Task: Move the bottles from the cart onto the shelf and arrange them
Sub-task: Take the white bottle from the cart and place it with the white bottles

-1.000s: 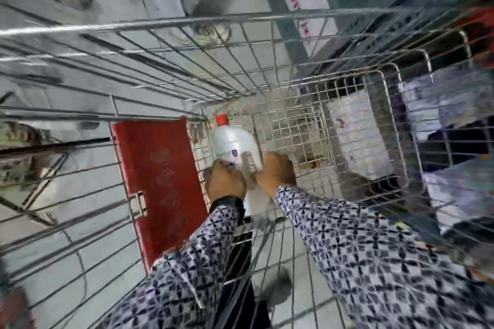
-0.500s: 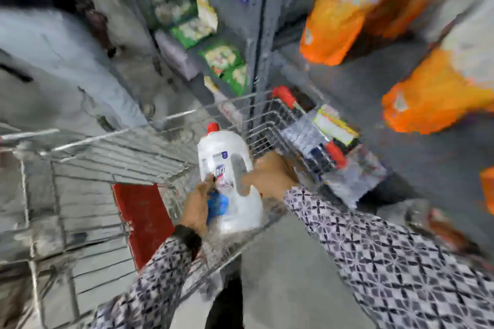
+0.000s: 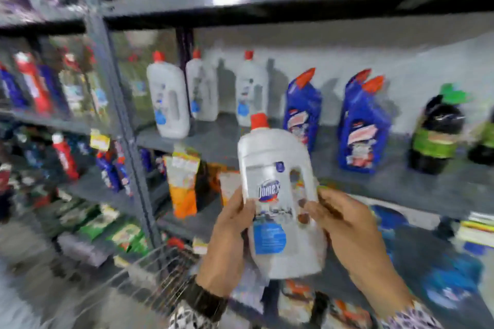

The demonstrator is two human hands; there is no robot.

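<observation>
Clamping the white bottle (image 3: pixel 278 195) from both sides, the left hand (image 3: pixel 232 243) and right hand (image 3: pixel 347 227) are holding it upright, red cap on top, label facing the person (likely so it goes onto the shelf front-out). It is hanging in the air in front of the shelf (image 3: pixel 222 141), above the cart (image 3: pixel 149 270). Three matching bottles (image 3: pixel 168 99) are standing at the back left, probably marking its row.

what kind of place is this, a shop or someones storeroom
Most likely a shop's cleaning aisle: grey metal shelves hold rows of matching white bottles and blue bottles, and a wire cart stands below.
</observation>
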